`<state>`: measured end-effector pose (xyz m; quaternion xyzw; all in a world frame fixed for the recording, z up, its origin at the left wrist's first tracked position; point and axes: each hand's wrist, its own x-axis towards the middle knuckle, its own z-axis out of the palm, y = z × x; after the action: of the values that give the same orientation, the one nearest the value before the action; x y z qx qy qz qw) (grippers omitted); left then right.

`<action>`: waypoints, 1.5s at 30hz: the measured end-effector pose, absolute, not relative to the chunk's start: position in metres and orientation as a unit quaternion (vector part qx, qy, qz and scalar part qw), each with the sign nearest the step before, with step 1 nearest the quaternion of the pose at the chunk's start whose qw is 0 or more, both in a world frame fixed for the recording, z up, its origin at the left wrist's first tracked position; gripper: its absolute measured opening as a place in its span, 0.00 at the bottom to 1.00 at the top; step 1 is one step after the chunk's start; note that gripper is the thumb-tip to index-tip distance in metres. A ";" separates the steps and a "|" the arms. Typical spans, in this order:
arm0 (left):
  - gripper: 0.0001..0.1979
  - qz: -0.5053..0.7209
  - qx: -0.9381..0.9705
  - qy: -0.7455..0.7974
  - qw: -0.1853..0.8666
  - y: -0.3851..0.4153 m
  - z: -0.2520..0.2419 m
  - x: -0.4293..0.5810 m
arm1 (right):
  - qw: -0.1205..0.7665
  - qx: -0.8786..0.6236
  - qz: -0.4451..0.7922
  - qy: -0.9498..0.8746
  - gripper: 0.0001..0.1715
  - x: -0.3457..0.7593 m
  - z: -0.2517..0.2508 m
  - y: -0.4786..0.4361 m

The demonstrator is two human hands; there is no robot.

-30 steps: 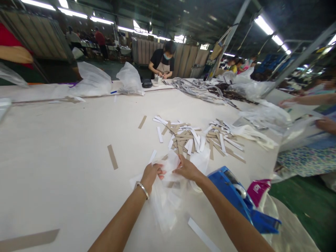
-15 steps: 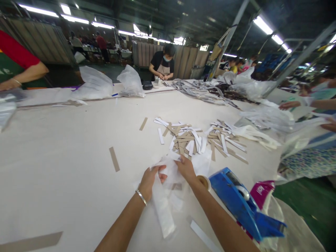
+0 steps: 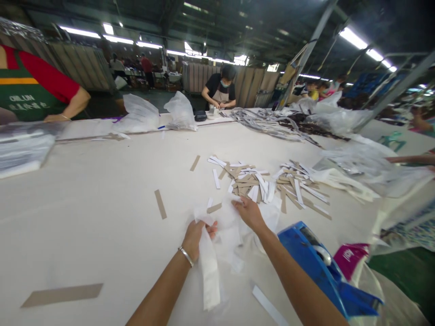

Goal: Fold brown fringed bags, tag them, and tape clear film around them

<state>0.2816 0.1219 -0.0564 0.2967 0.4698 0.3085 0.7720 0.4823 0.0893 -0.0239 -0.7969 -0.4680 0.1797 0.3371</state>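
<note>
My left hand (image 3: 195, 237), with a silver bangle on the wrist, is closed on a folded white strip (image 3: 210, 278) of thin, soft material that hangs toward me. Between my hands spreads a thin, translucent plastic bag (image 3: 226, 231), its edges hard to make out. The fingers of my right hand (image 3: 250, 214) are pinched at its far right part. Just beyond that hand lies a heap of white and grey-brown card strips (image 3: 249, 181). One brown card strip (image 3: 214, 208) lies between my hands at the bag's far edge.
A blue tape dispenser (image 3: 316, 267) stands right of my right forearm, beside a magenta packet (image 3: 351, 259). Loose card strips (image 3: 63, 294) lie on the white table. Plastic bags (image 3: 353, 167) lie at right. A co-worker in a green apron (image 3: 27, 95) stands at left; another works opposite.
My hands have moved slightly apart, the right one drawing away from the left. A brown card strip now shows between them. The whole view has shifted, bringing more of the left co-worker in.
</note>
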 end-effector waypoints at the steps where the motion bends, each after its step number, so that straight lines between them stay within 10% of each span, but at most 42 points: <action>1: 0.13 0.307 0.301 0.476 0.767 0.120 -0.061 0.283 | 0.328 -0.800 0.184 -0.467 0.14 0.481 -0.028 0.088; 38: 0.22 0.258 0.366 0.284 0.848 0.114 -0.071 0.275 | 0.365 -0.720 0.422 -0.413 0.15 0.435 -0.030 0.086; 45: 0.22 0.267 0.321 0.332 0.846 0.112 -0.081 0.273 | 0.136 -0.807 0.159 -0.552 0.11 0.438 -0.015 -0.051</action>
<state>0.2732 0.1120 -0.0812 0.3211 0.3320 0.2671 0.8458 0.4377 -0.0513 -0.0151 -0.8068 -0.5525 0.1594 0.1360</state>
